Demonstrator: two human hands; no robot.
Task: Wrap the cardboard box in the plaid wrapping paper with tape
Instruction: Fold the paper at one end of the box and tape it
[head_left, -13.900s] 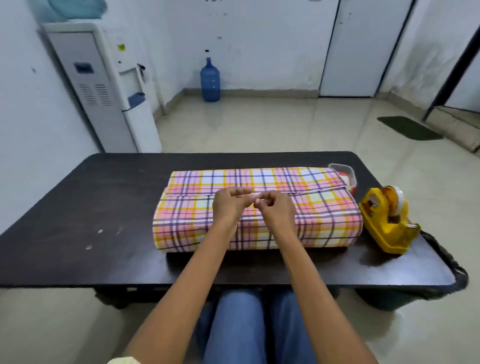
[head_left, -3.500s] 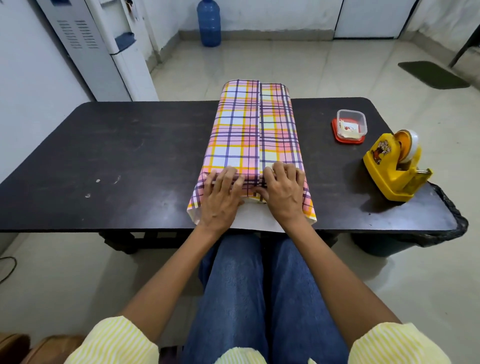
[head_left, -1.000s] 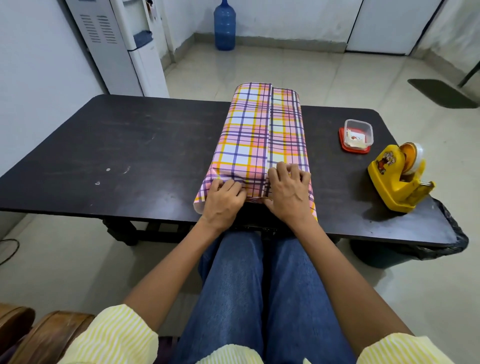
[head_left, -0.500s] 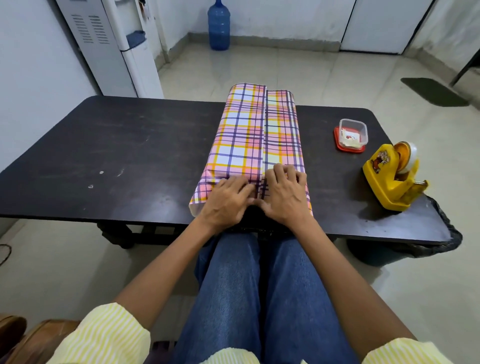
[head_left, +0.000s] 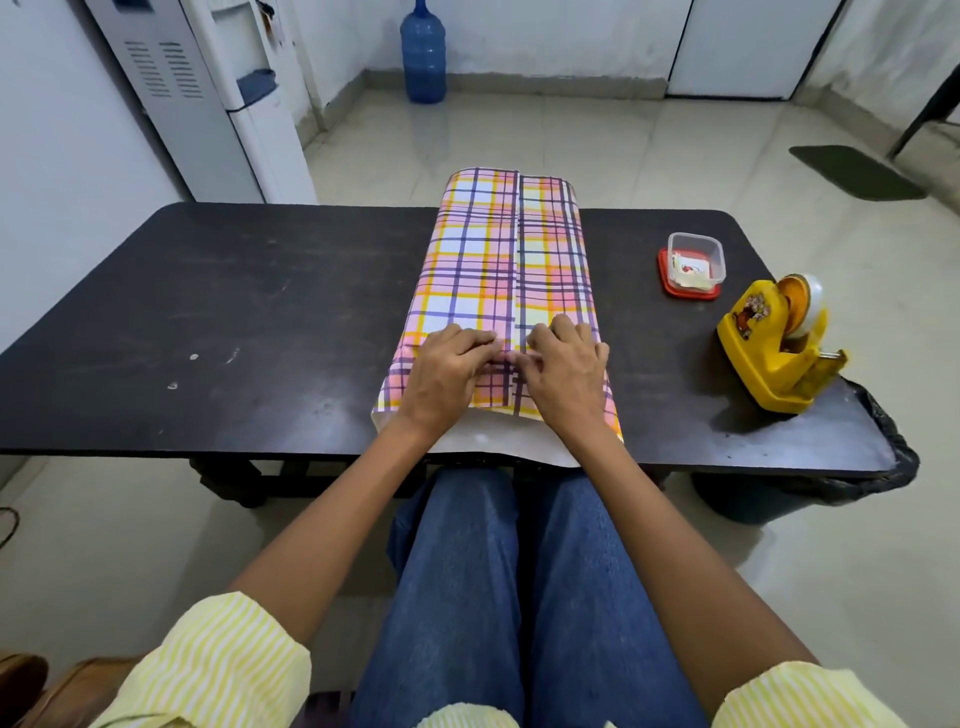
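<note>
The box wrapped in plaid paper (head_left: 498, 260) lies lengthwise on the dark table (head_left: 234, 312), with the paper's seam running down its top. At the near end a white flap of paper (head_left: 498, 441) lies flat on the table edge. My left hand (head_left: 447, 374) and my right hand (head_left: 566, 374) rest side by side on the near end of the top. Their fingertips press the plaid paper down on either side of the seam. The cardboard itself is hidden under the paper.
A yellow tape dispenser (head_left: 774, 348) stands at the table's right edge, with a small clear container on a red lid (head_left: 693, 265) behind it. A bin with a black bag (head_left: 831, 483) sits under the right corner. A water dispenser (head_left: 208, 93) stands at the back left.
My hands have slid a little farther onto the top of the box, and the white flap at the near end shows below them again. The box has not moved.
</note>
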